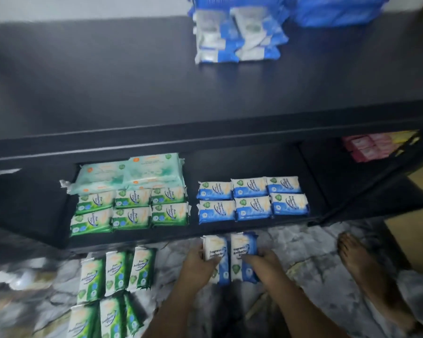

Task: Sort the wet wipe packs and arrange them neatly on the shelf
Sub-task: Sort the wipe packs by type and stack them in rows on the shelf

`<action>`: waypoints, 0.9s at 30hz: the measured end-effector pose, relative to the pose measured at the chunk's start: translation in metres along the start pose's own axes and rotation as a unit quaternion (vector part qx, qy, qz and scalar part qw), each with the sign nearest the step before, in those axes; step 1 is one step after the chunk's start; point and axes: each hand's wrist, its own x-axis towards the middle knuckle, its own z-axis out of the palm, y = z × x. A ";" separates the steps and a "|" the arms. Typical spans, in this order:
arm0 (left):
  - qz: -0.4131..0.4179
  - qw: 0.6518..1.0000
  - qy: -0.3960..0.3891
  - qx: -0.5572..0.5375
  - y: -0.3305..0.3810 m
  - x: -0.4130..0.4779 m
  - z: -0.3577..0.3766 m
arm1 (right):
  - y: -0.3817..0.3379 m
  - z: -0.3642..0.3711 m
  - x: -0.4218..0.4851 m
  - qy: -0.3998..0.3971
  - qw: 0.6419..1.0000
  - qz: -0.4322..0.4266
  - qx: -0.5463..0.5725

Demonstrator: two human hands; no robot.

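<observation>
Where curled fingers [251, 258] of left hand [197, 263] and right hand [266, 259] grip, two glossy rectangular blue-and-white packs [242, 245]

Glossy plastic packs [253, 202], matt shelf [132, 81]

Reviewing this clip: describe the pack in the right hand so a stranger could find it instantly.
Find the black shelf unit, then look just below its lower shelf's front edge. There the right hand grips the right pack of an upright blue-and-white pair. It is the one nearer the bare foot, while the left hand holds its twin.
</observation>
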 end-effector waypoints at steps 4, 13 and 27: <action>0.083 0.996 0.005 -0.021 0.051 -0.064 -0.024 | -0.040 -0.024 -0.067 -0.010 0.997 -0.067 0.049; 0.301 0.950 -0.046 -0.073 0.176 -0.212 -0.081 | -0.133 -0.088 -0.235 -0.027 0.949 -0.285 0.135; 0.311 0.946 0.089 -0.003 0.351 -0.205 -0.112 | -0.282 -0.118 -0.253 0.023 0.922 -0.345 0.173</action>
